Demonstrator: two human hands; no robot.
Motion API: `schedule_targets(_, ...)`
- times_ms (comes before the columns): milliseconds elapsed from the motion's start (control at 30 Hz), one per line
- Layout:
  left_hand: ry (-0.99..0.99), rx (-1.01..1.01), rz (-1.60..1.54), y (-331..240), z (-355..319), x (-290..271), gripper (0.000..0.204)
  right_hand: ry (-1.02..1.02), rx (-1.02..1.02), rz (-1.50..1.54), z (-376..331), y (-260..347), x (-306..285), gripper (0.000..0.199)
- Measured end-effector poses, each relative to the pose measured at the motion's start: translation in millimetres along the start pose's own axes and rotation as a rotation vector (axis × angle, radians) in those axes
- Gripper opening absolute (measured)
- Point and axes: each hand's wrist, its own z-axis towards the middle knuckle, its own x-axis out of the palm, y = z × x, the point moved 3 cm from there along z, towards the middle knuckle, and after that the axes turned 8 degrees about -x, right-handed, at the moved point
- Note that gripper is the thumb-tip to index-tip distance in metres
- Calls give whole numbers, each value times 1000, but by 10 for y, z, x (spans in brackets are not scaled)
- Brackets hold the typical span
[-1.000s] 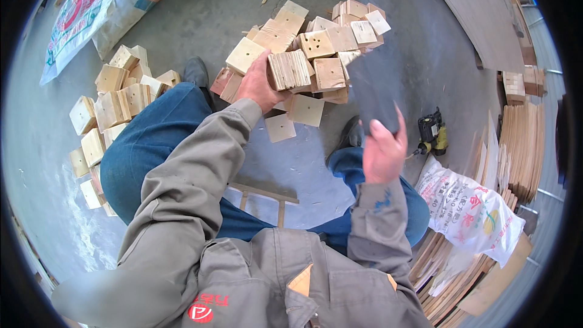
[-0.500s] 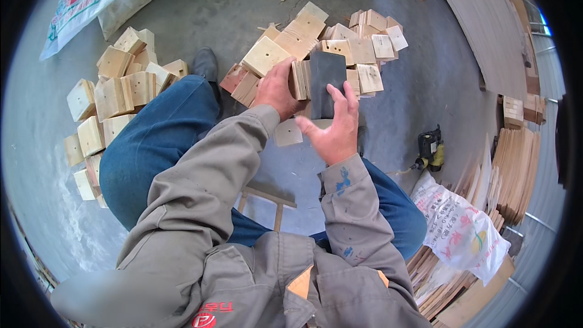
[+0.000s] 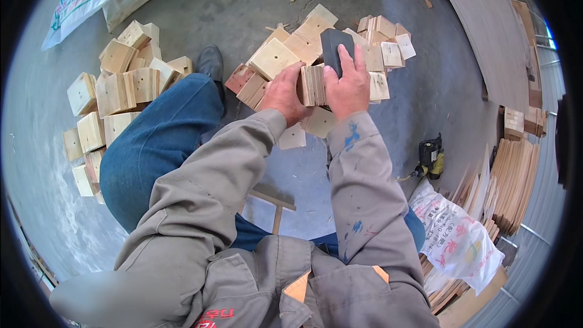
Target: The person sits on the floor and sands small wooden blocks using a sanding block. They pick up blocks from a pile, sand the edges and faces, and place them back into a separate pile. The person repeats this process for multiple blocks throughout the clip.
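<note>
While gripping the plywood stack (image 3: pixel 314 86) from its left with the left hand (image 3: pixel 284 92), grips a dark grey block (image 3: pixel 333 44) at its upper right in the right hand (image 3: pixel 350 86) (contact hidden), seemingly aligning them and needing steadiness next.

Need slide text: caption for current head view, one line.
Left hand holding a layered wooden block, right hand holding a dark rectangular block, over wooden blocks piled on the floor.

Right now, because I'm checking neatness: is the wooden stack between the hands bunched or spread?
Bunched: the wooden stack shows layers side by side with no wide gaps, the left hand against it.
</note>
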Motion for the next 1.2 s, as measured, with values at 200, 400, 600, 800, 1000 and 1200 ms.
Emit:
schedule_targets(200, -9, 17, -12, 25, 16, 14, 98, 38, -170, -6, -639, 195, -189, 64)
schedule_targets(400, -48, 72, -31, 74, 32, 38, 94, 32, -171, 43, -1240, 503, -317, 70)
schedule_targets(600, -38, 57, -46, 53, 34, 59, 98, -7, -199, -3, -482, 299, -101, 61)
schedule_targets(800, 3, 41, -15, -11, 15, -4, 94, 38, -136, -19, -124, 206, -11, 61)
schedule_targets(1000, -51, 100, -59, 123, 20, 64, 89, -7, -225, 63, -1093, 468, -278, 65)
schedule_targets(1200, -66, 113, -87, 113, 30, 81, 92, -24, -213, 46, -1071, 475, -281, 65)
